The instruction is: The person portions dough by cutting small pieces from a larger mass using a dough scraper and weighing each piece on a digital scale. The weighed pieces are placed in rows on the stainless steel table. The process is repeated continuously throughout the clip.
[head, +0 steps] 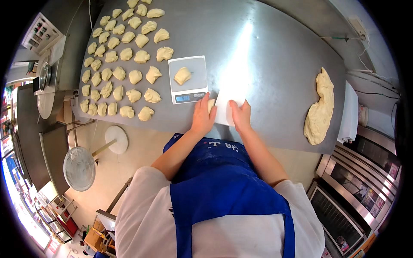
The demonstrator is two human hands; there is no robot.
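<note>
A digital kitchen scale [203, 79] lies on the steel table with one piece of dough [183, 76] on its plate. Just below its right corner, my left hand [202, 116] is at a small piece of dough [210, 105], partly hidden behind the fingers; whether it is gripped I cannot tell. My right hand [240, 114] holds a pale flat blade, apparently a dough scraper [222, 113], whose outline is lost in glare. Rows of cut dough pieces [135, 76] cover the table's left part. A long lump of dough [319, 113] rests near the right edge.
The steel worktable [277, 64] has its front edge against my blue apron [219, 180]. A standing fan [79, 168] is on the floor at the left. Ovens [337, 213] stand at the lower right, and a white container [349, 113] is beside the table's right edge.
</note>
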